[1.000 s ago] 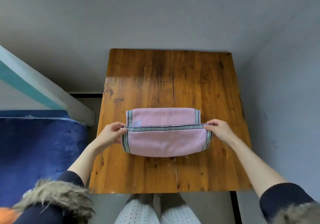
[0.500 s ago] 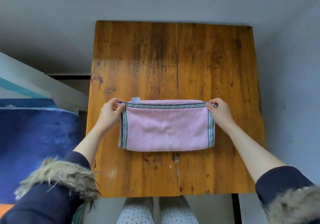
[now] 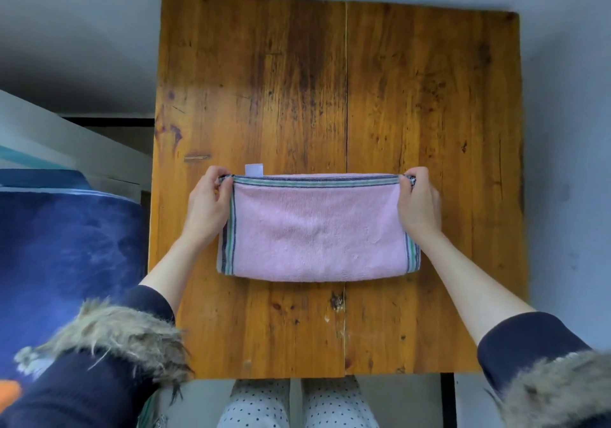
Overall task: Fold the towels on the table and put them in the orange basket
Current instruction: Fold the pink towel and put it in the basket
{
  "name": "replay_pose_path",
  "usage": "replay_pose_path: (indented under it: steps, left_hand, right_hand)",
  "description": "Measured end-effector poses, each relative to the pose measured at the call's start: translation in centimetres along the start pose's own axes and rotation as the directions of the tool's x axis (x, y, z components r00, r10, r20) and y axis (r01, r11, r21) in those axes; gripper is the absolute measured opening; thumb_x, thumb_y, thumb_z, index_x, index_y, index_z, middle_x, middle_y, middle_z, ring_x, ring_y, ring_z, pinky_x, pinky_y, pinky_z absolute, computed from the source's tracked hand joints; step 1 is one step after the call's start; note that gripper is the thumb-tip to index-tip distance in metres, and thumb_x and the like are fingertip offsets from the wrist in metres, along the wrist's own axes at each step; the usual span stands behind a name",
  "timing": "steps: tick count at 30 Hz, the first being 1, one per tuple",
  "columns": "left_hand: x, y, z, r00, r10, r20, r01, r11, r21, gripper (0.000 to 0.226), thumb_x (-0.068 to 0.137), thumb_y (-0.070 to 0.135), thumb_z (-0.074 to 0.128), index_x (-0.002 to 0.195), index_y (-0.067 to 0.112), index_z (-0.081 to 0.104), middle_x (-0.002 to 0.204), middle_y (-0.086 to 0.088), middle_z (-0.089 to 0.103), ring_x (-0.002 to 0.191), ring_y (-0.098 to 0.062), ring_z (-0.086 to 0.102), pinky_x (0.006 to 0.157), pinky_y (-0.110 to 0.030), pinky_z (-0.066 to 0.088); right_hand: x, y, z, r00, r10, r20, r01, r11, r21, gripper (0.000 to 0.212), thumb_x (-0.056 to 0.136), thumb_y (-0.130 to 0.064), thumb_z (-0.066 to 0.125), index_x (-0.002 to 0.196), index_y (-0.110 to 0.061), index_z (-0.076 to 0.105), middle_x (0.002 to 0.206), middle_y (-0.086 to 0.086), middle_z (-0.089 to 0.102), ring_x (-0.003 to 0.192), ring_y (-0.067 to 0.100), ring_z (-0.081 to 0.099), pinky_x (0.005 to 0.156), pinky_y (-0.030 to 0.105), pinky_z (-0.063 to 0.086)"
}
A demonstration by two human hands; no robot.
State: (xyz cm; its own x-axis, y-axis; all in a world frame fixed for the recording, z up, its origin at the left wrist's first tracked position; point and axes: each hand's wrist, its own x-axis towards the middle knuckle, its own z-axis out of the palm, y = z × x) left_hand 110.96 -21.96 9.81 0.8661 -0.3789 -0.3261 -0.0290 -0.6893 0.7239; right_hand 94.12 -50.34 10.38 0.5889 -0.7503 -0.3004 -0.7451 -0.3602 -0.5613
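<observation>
Pink towel lying folded near middle of wooden table; left hand and right hand each pinching far striped corner. Advising: lining edges flush, pressing crease flat before releasing. Orange basket not showing

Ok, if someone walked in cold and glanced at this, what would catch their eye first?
The pink towel, folded into a long strip on the near half of the wooden table. Then the left hand and right hand, each pinching a far corner of it. A white tag pokes out behind its far edge, near the left hand.
</observation>
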Motion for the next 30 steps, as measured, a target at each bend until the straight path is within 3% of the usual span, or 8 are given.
replay_pose_path:
  steps: [4,9,12,15,19,23,26,30]
  left_hand:
    - [0.1,0.4,0.4,0.995,0.052,-0.08,-0.051,0.999,0.007,0.013,0.099,0.026,0.039,0.105,0.02,0.049,0.095,0.001,0.057,0.085,-0.012,0.053,0.068,-0.02,0.037]
    - [-0.4,0.5,0.0,0.976,0.121,-0.179,-0.124,0.992,-0.001,0.013,0.099,0.024,0.04,0.106,0.017,0.049,0.091,0.002,0.055,0.073,-0.001,0.046,0.061,-0.003,0.033]
    - [0.2,0.4,0.3,0.974,0.119,-0.195,-0.116,0.993,0.027,0.017,0.099,0.023,0.041,0.109,0.012,0.049,0.088,0.003,0.055,0.068,0.002,0.047,0.058,0.0,0.032]
    - [1.4,-0.1,0.9,0.974,0.084,-0.209,-0.065,0.993,0.097,0.021,0.099,0.03,0.04,0.112,0.015,0.049,0.085,0.001,0.058,0.069,-0.004,0.054,0.057,-0.017,0.038]
    - [2.2,-1.0,2.1,0.955,0.096,-0.28,0.014,0.93,0.368,0.029,0.098,0.037,0.039,0.117,0.017,0.047,0.095,-0.014,0.066,0.083,-0.039,0.061,0.06,-0.034,0.034]
    - [1.3,-0.6,1.7,0.92,0.031,-0.39,0.117,0.929,0.351,0.039,0.097,0.04,0.038,0.126,0.014,0.043,0.112,-0.014,0.057,0.097,-0.036,0.055,0.073,-0.041,0.039]
    - [-1.2,0.3,2.1,0.896,0.193,-0.4,0.018,0.885,0.466,0.041,0.096,0.03,0.039,0.132,0.011,0.04,0.127,-0.019,0.048,0.115,-0.035,0.044,0.09,-0.045,0.034]
    - [-3.7,1.3,5.9,0.911,0.406,-0.074,-0.271,0.724,0.634,0.048,0.093,0.032,0.041,0.14,0.019,0.04,0.148,-0.02,0.033,0.138,-0.041,0.027,0.108,-0.059,0.018]
  right_hand:
    - [0.1,-0.3,0.5,0.997,-0.02,-0.07,0.019,1.0,-0.021,0.021,0.1,-0.027,0.035,0.108,-0.011,0.047,0.072,-0.004,0.05,0.06,0.012,0.046,0.047,0.025,0.03]
    - [-0.5,-0.8,0.6,0.978,-0.069,-0.196,0.074,0.997,0.02,0.024,0.099,-0.028,0.04,0.107,-0.007,0.048,0.073,-0.002,0.052,0.064,0.021,0.052,0.055,0.037,0.042]
    - [0.0,-0.8,0.9,0.976,-0.096,-0.196,0.099,0.995,0.004,0.025,0.098,-0.029,0.041,0.108,-0.007,0.048,0.072,-0.002,0.053,0.062,0.02,0.052,0.052,0.033,0.04]
    - [1.4,-0.2,1.7,0.974,-0.097,-0.204,0.09,0.995,-0.04,0.027,0.098,-0.032,0.042,0.108,-0.007,0.048,0.073,0.0,0.055,0.061,0.02,0.051,0.051,0.028,0.034]
    - [2.2,0.6,2.7,0.97,-0.103,-0.222,0.076,0.989,-0.129,0.032,0.097,-0.037,0.042,0.11,-0.009,0.047,0.078,0.002,0.057,0.064,0.019,0.052,0.05,0.025,0.031]
    - [1.4,0.2,2.1,0.942,-0.03,-0.334,0.005,0.997,-0.077,0.044,0.093,-0.04,0.048,0.126,-0.011,0.044,0.113,0.009,0.055,0.096,0.021,0.054,0.077,0.034,0.043]
    - [-1.0,-0.3,2.0,0.89,-0.226,-0.396,0.161,0.968,-0.19,0.043,0.095,-0.03,0.045,0.133,-0.009,0.045,0.132,0.013,0.049,0.121,0.027,0.045,0.098,0.038,0.035]
    - [-4.5,-1.4,5.8,0.816,-0.575,-0.065,0.518,0.776,-0.36,0.047,0.095,-0.027,0.043,0.138,-0.007,0.044,0.145,0.015,0.04,0.137,0.032,0.031,0.113,0.052,0.018]
